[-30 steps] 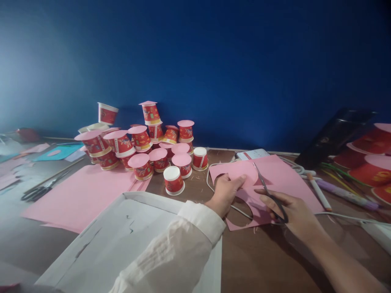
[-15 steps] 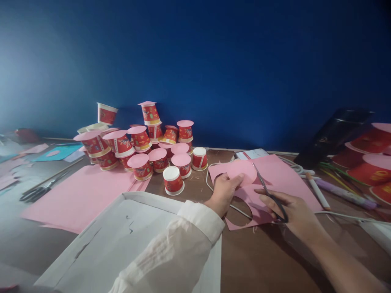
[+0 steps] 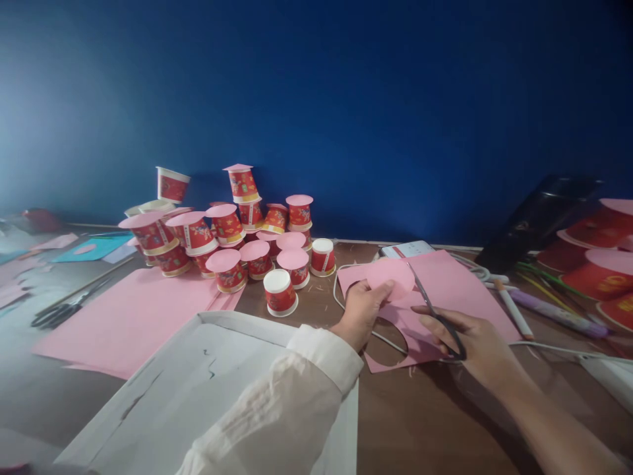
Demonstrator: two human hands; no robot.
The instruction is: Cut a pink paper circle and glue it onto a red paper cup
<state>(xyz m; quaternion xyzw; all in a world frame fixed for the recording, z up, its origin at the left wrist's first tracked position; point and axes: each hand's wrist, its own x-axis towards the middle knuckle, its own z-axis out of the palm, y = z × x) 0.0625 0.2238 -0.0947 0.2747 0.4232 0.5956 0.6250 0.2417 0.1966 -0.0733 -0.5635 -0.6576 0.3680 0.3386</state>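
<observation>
My left hand (image 3: 363, 311) pinches a rounded pink paper piece (image 3: 395, 277) between thumb and fingers, at the right of the middle. My right hand (image 3: 469, 343) is closed round the dark handles of a pair of scissors (image 3: 425, 293), whose blades point up and left along the right edge of that piece. Beneath lies a larger pink sheet (image 3: 475, 297) with round holes cut from its left part. Whether the rounded piece is fully apart from the sheet I cannot tell. Left of my hands, a red paper cup (image 3: 280, 293) stands upside down on the brown table (image 3: 405, 429).
Several stacked red cups (image 3: 225, 270), many topped with pink discs, stand along the blue wall. More pink sheets (image 3: 133, 310), another pair of scissors (image 3: 69, 310) and a white tray-like sheet (image 3: 163, 389) lie left. Rightward are a phone (image 3: 420, 248), a cable, markers (image 3: 558, 313) and more cups (image 3: 608, 277).
Almost nothing differs. Both hands keep their places with the paper and scissors, and the view has shifted very slightly.
</observation>
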